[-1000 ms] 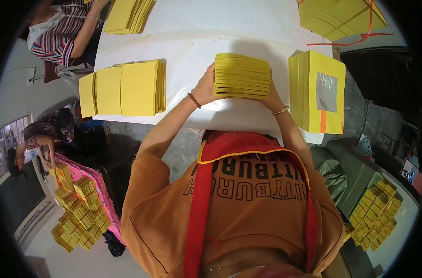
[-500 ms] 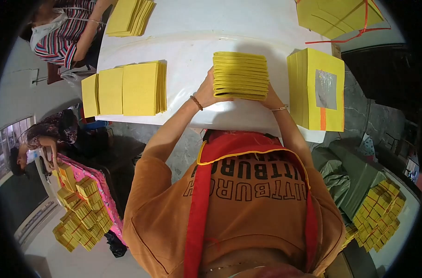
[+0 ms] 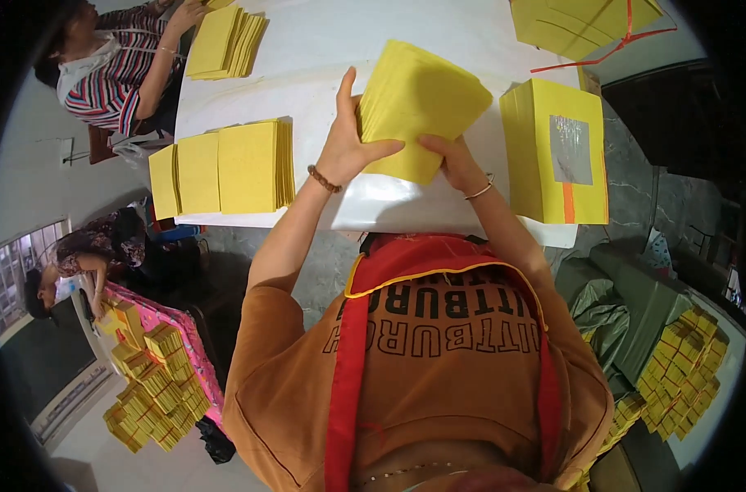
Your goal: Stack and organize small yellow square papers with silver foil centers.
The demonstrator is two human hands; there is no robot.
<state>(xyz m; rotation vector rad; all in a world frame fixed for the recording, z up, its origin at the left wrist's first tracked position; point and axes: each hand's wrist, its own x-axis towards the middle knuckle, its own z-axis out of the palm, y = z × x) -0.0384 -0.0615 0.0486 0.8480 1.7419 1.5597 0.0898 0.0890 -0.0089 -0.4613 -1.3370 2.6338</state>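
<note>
A thick stack of yellow folded papers [image 3: 422, 94] is tilted over the white table, its broad face showing and one corner pointing right. My left hand [image 3: 344, 148] grips its left side, thumb across the face and one finger standing up off the edge. My right hand [image 3: 459, 164] holds the lower right side, thumb on the face; its other fingers are hidden behind the stack. On the left lies a row of overlapping yellow paper stacks [image 3: 246, 168]. To the right sits a large yellow paper bundle [image 3: 529, 148] with a clear grey window and an orange strip.
The white table [image 3: 324, 49] has another yellow stack [image 3: 225, 41] at its far left, near a person in a striped shirt [image 3: 111, 74]. A yellow bundle with red ribbon [image 3: 582, 25] lies far right. Tied yellow bundles [image 3: 164, 385] are heaped lower left by another person, and lower right [image 3: 680, 373].
The stack has turned from edge-on to showing its broad face, and has risen and tilted. Both hands have shifted, with their thumbs now on the face.
</note>
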